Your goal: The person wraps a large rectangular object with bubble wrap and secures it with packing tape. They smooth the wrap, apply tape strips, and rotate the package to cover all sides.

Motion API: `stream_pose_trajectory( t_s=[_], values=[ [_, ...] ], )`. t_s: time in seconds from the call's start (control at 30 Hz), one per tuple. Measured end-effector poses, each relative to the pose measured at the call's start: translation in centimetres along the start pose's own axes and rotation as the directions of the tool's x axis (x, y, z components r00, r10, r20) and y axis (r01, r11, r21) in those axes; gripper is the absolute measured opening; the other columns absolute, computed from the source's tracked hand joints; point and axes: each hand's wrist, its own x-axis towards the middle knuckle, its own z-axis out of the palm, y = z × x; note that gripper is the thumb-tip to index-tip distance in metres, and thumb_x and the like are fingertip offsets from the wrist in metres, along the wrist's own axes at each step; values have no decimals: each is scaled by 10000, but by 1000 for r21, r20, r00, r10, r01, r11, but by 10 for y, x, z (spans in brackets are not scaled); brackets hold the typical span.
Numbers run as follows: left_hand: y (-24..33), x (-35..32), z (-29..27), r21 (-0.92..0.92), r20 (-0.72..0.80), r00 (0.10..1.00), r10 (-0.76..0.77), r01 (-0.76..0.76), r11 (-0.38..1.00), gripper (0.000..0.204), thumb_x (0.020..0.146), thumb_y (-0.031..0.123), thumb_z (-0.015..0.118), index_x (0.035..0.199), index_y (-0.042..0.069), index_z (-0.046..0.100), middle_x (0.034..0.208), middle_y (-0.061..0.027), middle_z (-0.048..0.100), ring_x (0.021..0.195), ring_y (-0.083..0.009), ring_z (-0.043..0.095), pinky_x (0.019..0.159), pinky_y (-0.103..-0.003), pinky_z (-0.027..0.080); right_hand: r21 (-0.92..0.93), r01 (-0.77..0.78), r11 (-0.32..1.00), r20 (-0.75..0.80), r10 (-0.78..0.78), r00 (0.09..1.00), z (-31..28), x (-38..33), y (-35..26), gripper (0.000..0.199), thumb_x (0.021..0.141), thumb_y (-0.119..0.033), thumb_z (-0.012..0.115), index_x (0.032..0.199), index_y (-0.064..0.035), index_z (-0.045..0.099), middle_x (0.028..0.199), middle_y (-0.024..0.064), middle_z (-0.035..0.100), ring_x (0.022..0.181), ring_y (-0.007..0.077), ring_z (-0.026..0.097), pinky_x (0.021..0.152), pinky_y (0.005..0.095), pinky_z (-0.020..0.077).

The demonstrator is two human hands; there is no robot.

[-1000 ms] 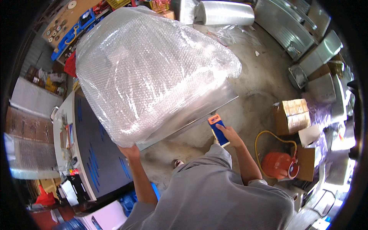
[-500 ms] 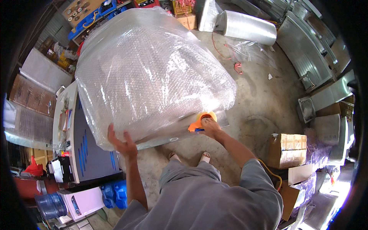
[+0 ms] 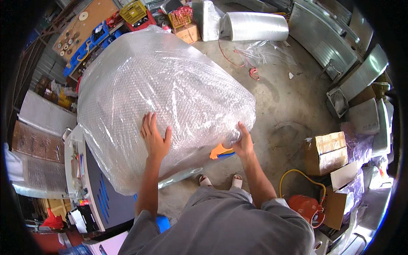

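Note:
A large, bulky bundle sheathed in clear bubble wrap [image 3: 170, 89] fills the space before me. On its near side, my left hand [image 3: 155, 139] lies with fingers spread against the wrap. My right hand [image 3: 244, 143], at the bundle's near right corner, grips an orange tape dispenser [image 3: 219, 150] with a blue edge. The roll side of the dispenser is mostly hidden by that hand. What the wrap encloses cannot be made out.
A dark-topped bench [image 3: 100, 182] stands at the left. A cardboard box [image 3: 326, 154], a yellow hose [image 3: 293, 171] and an orange-red tank [image 3: 304, 207] are at the right. A large wrap roll [image 3: 257, 26] lies at the back, near a red strap [image 3: 254, 74] on the floor.
My left hand has moved right and forward onto the wrap. My right hand has shifted slightly right with the tape dispenser. The view has turned, bringing the orange-red tank into sight.

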Motion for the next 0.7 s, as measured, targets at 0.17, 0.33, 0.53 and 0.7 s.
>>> stream_pose_trajectory(
  t_s=[0.17, 0.33, 0.53, 0.7],
  values=[
    [-1, -3, 2, 24, 26, 1000, -4, 4, 1000, 668, 966, 394, 583, 1502, 64, 359, 1531, -216, 360, 1442, -417, 308, 1143, -589, 236, 38, -99, 994, -44, 101, 994, 66, -59, 52, 623, 988, -375, 643, 1425, 27, 453, 1399, 126, 539, 1255, 240, 540, 1068, 433, 436],
    [2, -3, -2, 76, 68, 996, 54, -59, 995, 653, 959, 379, 603, 1492, 69, 389, 1533, -217, 356, 1444, -426, 305, 1149, -590, 239, -324, 89, 942, -155, -146, 977, 61, -56, 63, 493, 1024, -294, 599, 1410, -15, 474, 1334, 100, 577, 1168, 216, 578, 999, 396, 475],
    [-7, -10, -2, 86, 116, 992, 56, -66, 994, 690, 960, 422, 593, 1507, 64, 372, 1560, -250, 301, 1468, -455, 249, 1174, -604, 203, -4, 132, 991, -52, -132, 990, 63, -64, 49, 363, 1046, -215, 545, 1372, -66, 484, 1254, 83, 607, 1123, 232, 611, 946, 426, 518],
    [4, -13, -12, 157, 245, 962, 116, -158, 975, 881, 935, 493, 621, 1558, -6, 246, 1611, -288, 190, 1508, -461, 150, 1204, -601, 123, 102, 111, 989, -12, -110, 994, 69, -81, 66, 413, 1032, -256, 581, 1388, -80, 469, 1312, 73, 574, 1213, 237, 561, 1037, 438, 461]
  ],
)
